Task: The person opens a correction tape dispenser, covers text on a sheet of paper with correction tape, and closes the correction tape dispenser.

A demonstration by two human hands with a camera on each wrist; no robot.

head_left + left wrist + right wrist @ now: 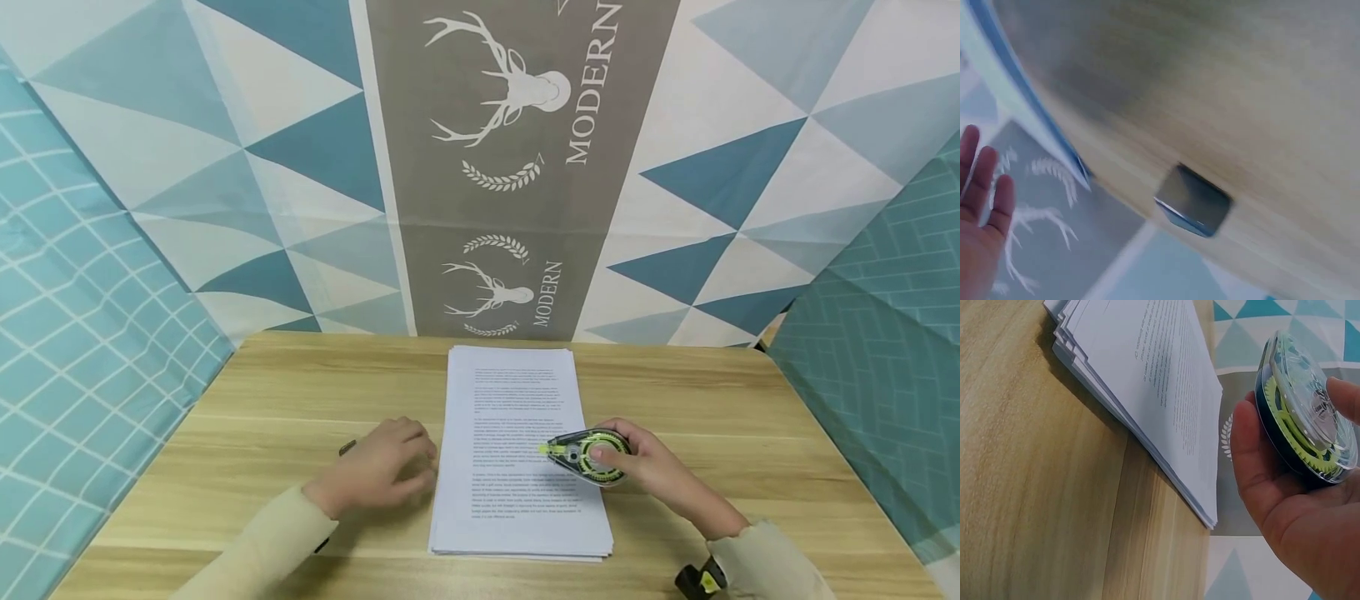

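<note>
"Correction tape (pixel 577 458): on which part of the wooden table (pixel 247 417)?"

"Over toward the right. Best reached from the left: first, pale blue cloth (pixel 75 275) with a white grid."

"And next?"

"Left hand (pixel 378 467), low over the tabletop, just beside the left edge of the paper stack (pixel 510 458), with fingers loosely bent and relaxed. In the left wrist view, also a small dark block (pixel 1192 200) on the wood, too blurred to name."

"In the middle?"

"Paper stack, lying flat, slightly uneven at the edges, with printed lines on top. Behind, patterned hanging (pixel 525 192) with white deer heads on grey between blue triangles."

"Then the tape?"

"Held above the stack's right side, partly past the edge, with yellow-green tip (pixel 544 449) pointing left."

"Gripped how?"

"In the right hand (pixel 660 471), pinched between thumb and curled fingers, with the thumb on the clear face."

"Farther right?"

"Pale sleeve (pixel 772 562), then green brick-patterned cloth (pixel 877 358)."
</note>
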